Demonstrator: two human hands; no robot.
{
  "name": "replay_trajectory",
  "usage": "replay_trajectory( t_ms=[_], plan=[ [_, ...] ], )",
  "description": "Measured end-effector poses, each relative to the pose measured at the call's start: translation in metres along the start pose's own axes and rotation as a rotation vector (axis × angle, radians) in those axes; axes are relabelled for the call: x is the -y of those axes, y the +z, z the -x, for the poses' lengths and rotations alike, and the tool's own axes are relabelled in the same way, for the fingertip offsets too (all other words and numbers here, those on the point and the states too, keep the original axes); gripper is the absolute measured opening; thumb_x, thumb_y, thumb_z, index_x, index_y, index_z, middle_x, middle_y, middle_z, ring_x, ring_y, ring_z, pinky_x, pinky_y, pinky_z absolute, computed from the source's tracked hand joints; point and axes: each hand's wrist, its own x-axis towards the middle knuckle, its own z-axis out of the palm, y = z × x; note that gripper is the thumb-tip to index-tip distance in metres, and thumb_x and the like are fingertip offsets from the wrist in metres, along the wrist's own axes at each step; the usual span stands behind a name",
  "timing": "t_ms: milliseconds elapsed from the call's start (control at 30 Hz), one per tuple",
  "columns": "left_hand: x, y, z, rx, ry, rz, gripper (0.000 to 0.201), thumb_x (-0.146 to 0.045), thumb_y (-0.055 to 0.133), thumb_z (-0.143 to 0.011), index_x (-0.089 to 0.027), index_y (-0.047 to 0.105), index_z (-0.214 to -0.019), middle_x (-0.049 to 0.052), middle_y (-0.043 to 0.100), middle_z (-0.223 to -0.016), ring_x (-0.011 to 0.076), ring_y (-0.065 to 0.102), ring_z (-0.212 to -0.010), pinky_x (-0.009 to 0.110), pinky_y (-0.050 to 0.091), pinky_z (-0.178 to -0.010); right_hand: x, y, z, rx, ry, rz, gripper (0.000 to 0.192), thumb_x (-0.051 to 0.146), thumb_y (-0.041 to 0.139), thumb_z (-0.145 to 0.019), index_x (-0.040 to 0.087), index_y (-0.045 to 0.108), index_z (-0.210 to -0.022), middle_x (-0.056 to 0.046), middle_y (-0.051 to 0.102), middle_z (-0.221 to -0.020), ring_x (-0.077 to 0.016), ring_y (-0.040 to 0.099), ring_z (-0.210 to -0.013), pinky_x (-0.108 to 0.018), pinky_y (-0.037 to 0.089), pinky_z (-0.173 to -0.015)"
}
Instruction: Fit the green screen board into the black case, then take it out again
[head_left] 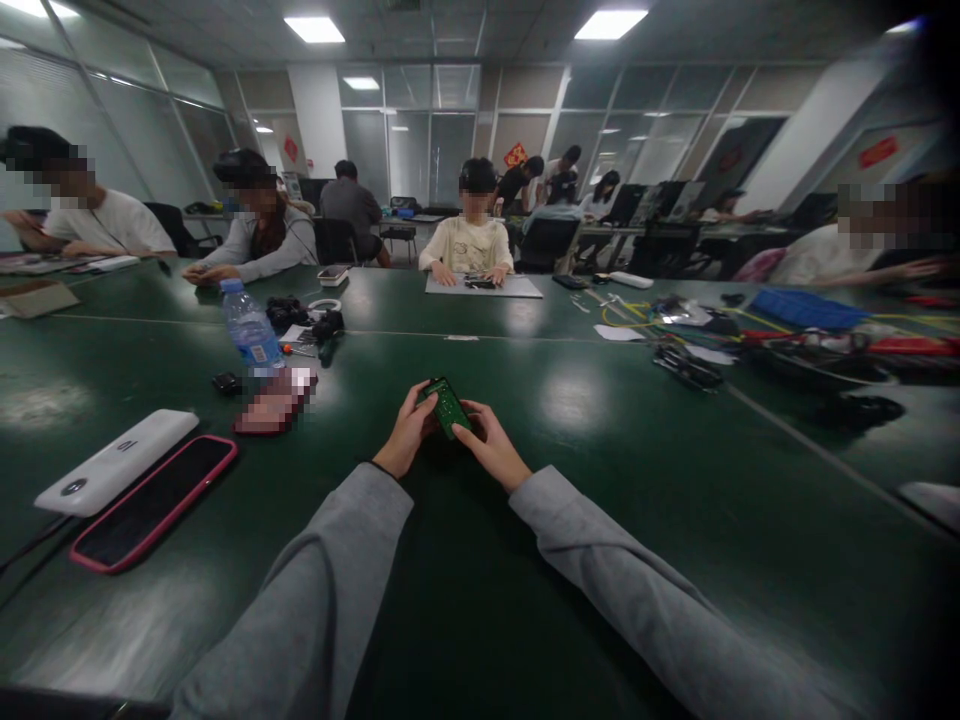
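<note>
A small green circuit board (448, 406) is held between both my hands above the dark green table (585, 500). My left hand (406, 432) grips its left edge with thumb and fingers. On the board's right side, my right hand (491, 445) holds it, fingers curled under it. Grey sleeves cover both my forearms. The board is tilted, with its component side facing up toward me.
At my left lie a phone in a pink case (154, 500) and a white power bank (116, 462). A water bottle (250, 330) stands further back left. Tools and cables (686, 362) clutter the right. Several people sit around the table's far side.
</note>
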Motion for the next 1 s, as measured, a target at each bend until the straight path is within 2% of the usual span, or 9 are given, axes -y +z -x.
replay_trajectory(
  t_ms=[200, 433, 567, 633, 733, 833, 900, 1000],
  plan=[
    [0.001, 0.002, 0.002, 0.047, -0.018, 0.013, 0.043, -0.034, 0.065, -0.074, -0.026, 0.051, -0.114, 0.003, 0.061, -0.1, 0.0138, 0.06, -0.08, 0.026, 0.048, -0.07, 0.001, -0.001, -0.001, -0.049, 0.065, -0.036, 0.062, 0.045, 0.062, -0.075, 0.017, 0.038, -0.124, -0.01, 0.051, -0.115, -0.0175, 0.053, -0.106, -0.034, 0.043, -0.094],
    [-0.001, 0.005, 0.004, 0.079, -0.029, 0.076, 0.039, -0.029, 0.065, -0.074, -0.025, 0.053, -0.111, 0.003, 0.061, -0.102, 0.0132, 0.059, -0.083, 0.026, 0.047, -0.074, 0.004, -0.003, 0.001, 0.024, 0.001, 0.097, 0.066, 0.042, 0.065, -0.072, 0.017, 0.035, -0.125, -0.01, 0.05, -0.12, -0.0191, 0.05, -0.112, -0.038, 0.04, -0.099],
    [0.002, 0.008, 0.002, 0.05, -0.056, 0.132, 0.042, -0.028, 0.065, -0.075, -0.026, 0.05, -0.114, 0.002, 0.061, -0.101, 0.0122, 0.06, -0.08, 0.026, 0.047, -0.072, 0.004, -0.002, 0.001, -0.014, -0.05, 0.112, 0.063, 0.041, 0.063, -0.074, 0.018, 0.034, -0.125, -0.01, 0.049, -0.122, -0.0185, 0.05, -0.112, -0.037, 0.04, -0.099],
    [0.004, 0.011, 0.002, 0.019, -0.106, 0.154, 0.043, -0.03, 0.064, -0.076, -0.027, 0.047, -0.116, 0.002, 0.062, -0.099, 0.012, 0.06, -0.078, 0.026, 0.046, -0.071, 0.004, -0.001, 0.001, -0.075, -0.096, 0.129, 0.063, 0.039, 0.062, -0.074, 0.017, 0.032, -0.126, -0.01, 0.049, -0.122, -0.0185, 0.05, -0.112, -0.037, 0.04, -0.099],
    [0.004, 0.018, 0.006, 0.019, -0.165, 0.183, 0.042, -0.036, 0.062, -0.078, -0.025, 0.046, -0.115, 0.004, 0.062, -0.1, 0.0119, 0.06, -0.082, 0.026, 0.046, -0.075, 0.008, 0.0, 0.003, -0.225, -0.173, 0.246, 0.062, 0.033, 0.061, -0.075, 0.016, 0.031, -0.127, -0.011, 0.048, -0.121, -0.0194, 0.05, -0.111, -0.038, 0.04, -0.098],
    [0.003, 0.028, 0.014, 0.112, -0.181, 0.211, 0.04, -0.04, 0.06, -0.078, -0.023, 0.048, -0.112, 0.005, 0.061, -0.106, 0.0125, 0.059, -0.091, 0.027, 0.044, -0.084, 0.018, 0.001, 0.007, -0.357, -0.254, 0.434, 0.059, 0.026, 0.059, -0.076, 0.017, 0.033, -0.128, -0.011, 0.046, -0.122, -0.0211, 0.047, -0.112, -0.039, 0.038, -0.099],
    [0.005, 0.034, 0.017, 0.148, -0.202, 0.216, 0.039, -0.043, 0.059, -0.079, -0.022, 0.051, -0.111, 0.006, 0.061, -0.106, 0.0138, 0.059, -0.094, 0.028, 0.043, -0.087, 0.023, 0.002, 0.009, -0.366, -0.3, 0.549, 0.06, 0.023, 0.057, -0.075, 0.018, 0.034, -0.13, -0.011, 0.045, -0.123, -0.0228, 0.045, -0.114, -0.042, 0.038, -0.098],
    [0.009, 0.038, 0.018, 0.122, -0.162, 0.259, 0.042, -0.05, 0.054, -0.08, -0.02, 0.054, -0.109, 0.008, 0.062, -0.106, 0.0161, 0.058, -0.099, 0.029, 0.043, -0.09, 0.027, 0.005, 0.012, -0.261, -0.333, 0.699, 0.063, 0.02, 0.057, -0.074, 0.021, 0.034, -0.132, -0.011, 0.045, -0.121, -0.0264, 0.045, -0.113, -0.046, 0.04, -0.094]
  ],
)
